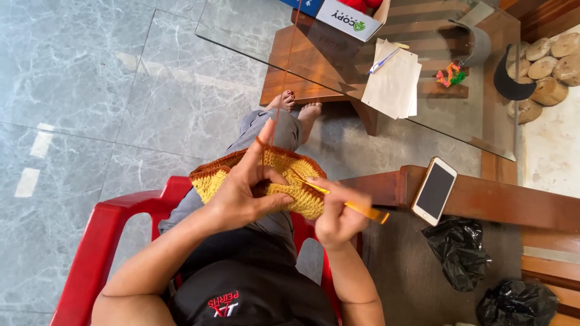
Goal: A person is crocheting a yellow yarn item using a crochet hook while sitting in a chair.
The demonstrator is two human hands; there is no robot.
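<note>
Crochet piece [266, 178], yellow w/ orange rim, lies over the lap above the red chair [115, 223]. Left hand [241, 193] pinches its near edge, index finger up. Right hand [335, 217], just beside, is clamped on yellow hook [353, 207], tip in the piece.

The crochet piece [275, 181] is mustard yellow with an orange-brown border, the hook [356, 208] yellow, the chair [103, 241] bright red, the floor [90, 90] grey marbled tile, the phone [434, 191] white-edged with a black screen, the bags [459, 250] glossy black, the papers [393, 84] cream
</note>
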